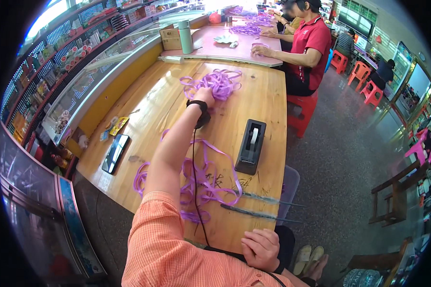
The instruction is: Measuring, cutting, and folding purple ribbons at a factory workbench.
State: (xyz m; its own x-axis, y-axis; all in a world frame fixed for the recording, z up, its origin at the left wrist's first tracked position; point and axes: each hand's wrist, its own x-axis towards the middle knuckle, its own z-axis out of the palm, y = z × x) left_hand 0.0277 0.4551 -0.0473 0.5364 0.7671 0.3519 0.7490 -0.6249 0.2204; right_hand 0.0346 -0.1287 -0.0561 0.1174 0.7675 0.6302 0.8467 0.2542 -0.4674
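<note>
On the wooden table [263, 103]: two heaps of purple ribbon, one far heap [216, 82] beyond the black tape dispenser [250, 146], one near heap [203, 184] this side of it. One tape dispenser. One dark phone [115, 153] to the dispenser's left. Two thin grey sticks [261, 205] just nearer than the dispenser. One green flask [185, 37] and one cardboard box [170, 38] far beyond it. Four red stools [361, 74] off to its right.

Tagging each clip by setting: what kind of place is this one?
Probably a shop doubling as a workroom: a glass display counter and stocked wall shelves run along the left, while purple ribbon piles and a black tape dispenser lie on a wooden worktable.
</note>
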